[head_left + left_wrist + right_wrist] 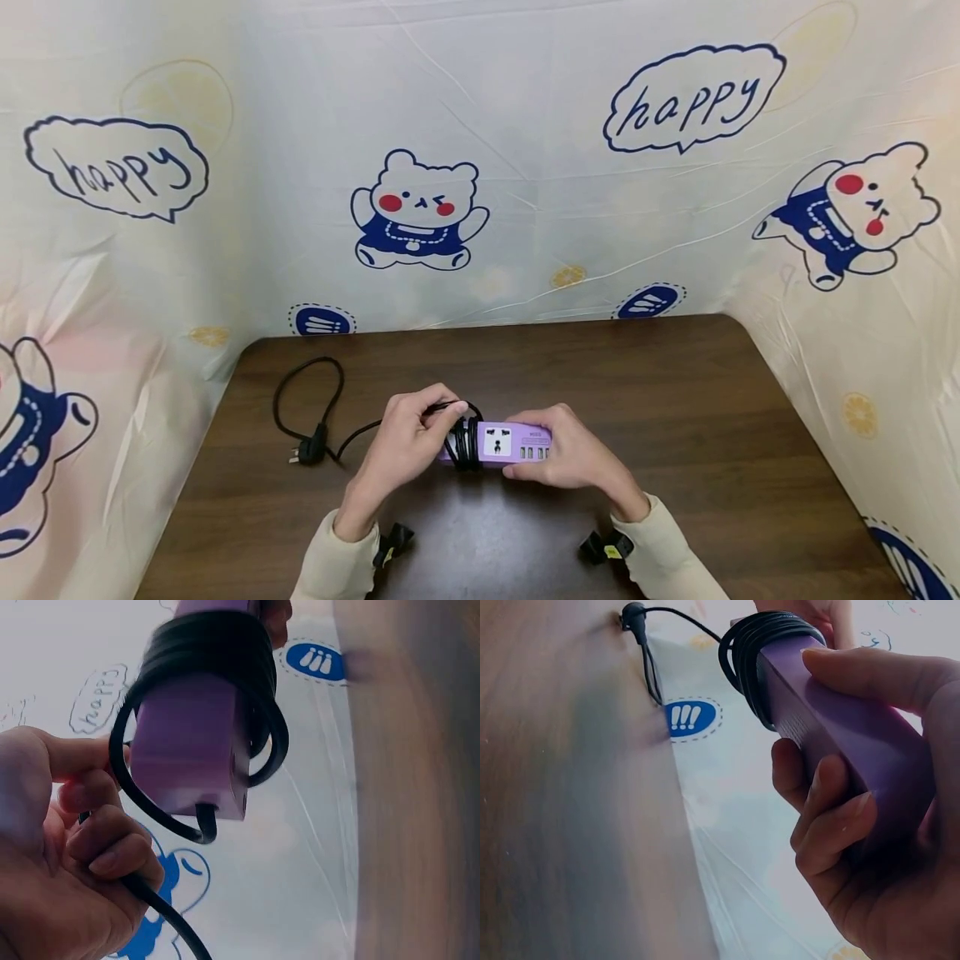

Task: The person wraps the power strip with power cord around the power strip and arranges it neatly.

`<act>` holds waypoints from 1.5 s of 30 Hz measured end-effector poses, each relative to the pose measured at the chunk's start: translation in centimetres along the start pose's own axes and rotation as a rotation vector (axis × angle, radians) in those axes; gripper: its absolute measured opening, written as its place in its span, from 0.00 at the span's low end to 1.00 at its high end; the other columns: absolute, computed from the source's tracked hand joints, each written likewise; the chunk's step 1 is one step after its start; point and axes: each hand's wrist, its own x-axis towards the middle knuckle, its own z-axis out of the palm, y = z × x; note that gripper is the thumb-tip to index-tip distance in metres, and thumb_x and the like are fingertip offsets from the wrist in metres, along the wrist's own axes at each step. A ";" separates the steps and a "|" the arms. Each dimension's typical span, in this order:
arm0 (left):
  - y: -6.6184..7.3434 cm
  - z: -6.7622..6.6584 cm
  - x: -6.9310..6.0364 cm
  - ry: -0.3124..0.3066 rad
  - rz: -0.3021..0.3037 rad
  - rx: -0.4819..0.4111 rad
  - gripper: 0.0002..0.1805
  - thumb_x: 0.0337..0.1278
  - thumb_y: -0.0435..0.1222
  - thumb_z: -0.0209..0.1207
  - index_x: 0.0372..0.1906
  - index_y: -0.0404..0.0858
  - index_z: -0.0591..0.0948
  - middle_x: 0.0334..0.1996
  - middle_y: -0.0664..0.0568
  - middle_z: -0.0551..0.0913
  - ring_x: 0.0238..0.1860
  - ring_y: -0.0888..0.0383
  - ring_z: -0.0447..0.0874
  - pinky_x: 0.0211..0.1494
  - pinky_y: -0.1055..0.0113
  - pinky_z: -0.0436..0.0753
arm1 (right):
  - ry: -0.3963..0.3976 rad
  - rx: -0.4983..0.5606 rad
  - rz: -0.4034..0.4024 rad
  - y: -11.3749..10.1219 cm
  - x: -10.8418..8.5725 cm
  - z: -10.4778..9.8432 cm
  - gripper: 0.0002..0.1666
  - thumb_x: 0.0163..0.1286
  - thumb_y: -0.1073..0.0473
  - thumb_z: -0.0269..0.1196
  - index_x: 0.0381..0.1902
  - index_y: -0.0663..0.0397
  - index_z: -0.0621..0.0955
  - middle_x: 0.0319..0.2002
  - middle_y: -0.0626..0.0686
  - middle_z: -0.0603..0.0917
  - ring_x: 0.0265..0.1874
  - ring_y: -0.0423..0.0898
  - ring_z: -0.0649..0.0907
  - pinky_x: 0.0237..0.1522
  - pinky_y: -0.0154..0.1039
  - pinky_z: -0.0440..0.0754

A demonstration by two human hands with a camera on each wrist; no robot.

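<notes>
A purple power strip (pixel 513 442) with a white socket and several USB ports is held above the brown table. My right hand (pixel 573 450) grips its right end, thumb on one side and fingers curled round the other, as the right wrist view shows. Several turns of black cord (pixel 467 446) wrap the strip's left part. My left hand (pixel 408 437) pinches the cord beside the left end; in the left wrist view the cord (pixel 169 919) also runs through its curled fingers. The cord's free length trails left to a black plug (pixel 310 448) on the table.
A loop of cord (pixel 277 400) lies on the table (pixel 675 383) behind the plug. Pale printed cloth (pixel 540 208) with bears and "happy" bubbles hangs behind the table and at both sides. A small black device (pixel 393 542) sits at each wrist.
</notes>
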 end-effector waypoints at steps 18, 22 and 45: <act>1.7 2.5 -0.7 0.032 0.093 0.067 0.09 0.74 0.37 0.66 0.33 0.47 0.82 0.19 0.66 0.62 0.19 0.72 0.60 0.24 0.74 0.62 | 0.162 -0.090 -0.016 0.2 0.0 -0.9 0.28 0.51 0.54 0.84 0.52 0.46 0.89 0.39 0.42 0.91 0.30 0.36 0.85 0.32 0.36 0.84; 1.8 3.1 -0.7 0.025 0.109 0.050 0.06 0.75 0.36 0.65 0.36 0.46 0.84 0.19 0.67 0.64 0.19 0.73 0.61 0.22 0.76 0.63 | 0.220 -0.103 -0.036 0.2 -0.1 -1.1 0.28 0.50 0.55 0.84 0.51 0.47 0.89 0.39 0.43 0.91 0.29 0.37 0.85 0.31 0.35 0.84; 2.2 4.9 -1.0 0.029 0.120 0.002 0.16 0.85 0.39 0.52 0.32 0.43 0.77 0.20 0.63 0.67 0.20 0.72 0.63 0.23 0.74 0.67 | 0.501 -0.091 -0.086 -0.4 -0.4 -1.4 0.29 0.49 0.56 0.84 0.51 0.49 0.89 0.37 0.48 0.91 0.26 0.39 0.83 0.25 0.36 0.81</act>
